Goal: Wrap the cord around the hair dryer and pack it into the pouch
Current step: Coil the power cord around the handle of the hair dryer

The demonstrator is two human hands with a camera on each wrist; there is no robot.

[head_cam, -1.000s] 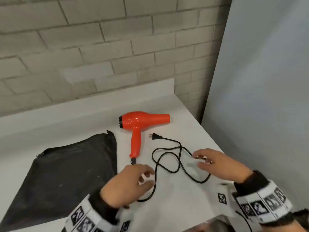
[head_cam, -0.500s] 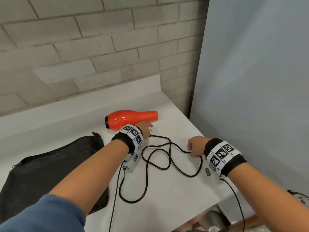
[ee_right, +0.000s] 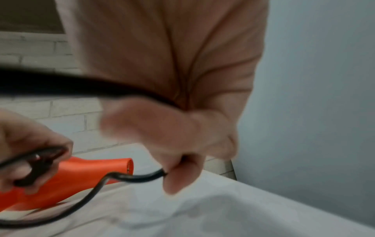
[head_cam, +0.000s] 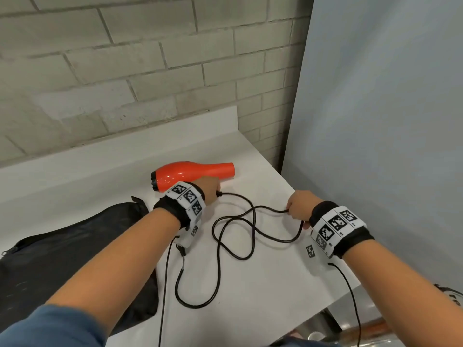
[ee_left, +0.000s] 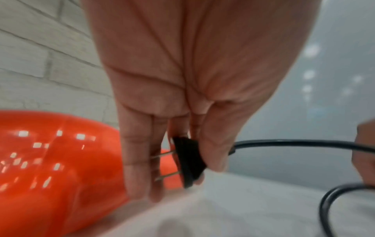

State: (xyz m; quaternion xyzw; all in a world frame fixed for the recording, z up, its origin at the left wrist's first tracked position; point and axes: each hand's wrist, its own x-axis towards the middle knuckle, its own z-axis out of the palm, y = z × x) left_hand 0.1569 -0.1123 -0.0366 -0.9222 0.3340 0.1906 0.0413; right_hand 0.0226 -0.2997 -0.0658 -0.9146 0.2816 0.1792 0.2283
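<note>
Black plug point(ee_left: 189, 162) between left fingers point(ee_left: 138, 168)

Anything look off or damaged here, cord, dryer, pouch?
Nothing damaged. The cord lies in loose crossed loops on the counter, not yet wrapped. Left hand pinches the plug, right hand grips the cord. Hair dryer and pouch lie flat.

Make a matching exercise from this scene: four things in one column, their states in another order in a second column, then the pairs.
Things:
1. plug
2. hair dryer
3. pouch
4. cord

States:
A. black, lying flat at the table's left
B. pinched by the left hand
C. orange, lying on its side by the wall
D. looped loose on the table, one stretch held by the right hand

Pairs: 1-B, 2-C, 3-A, 4-D
</note>
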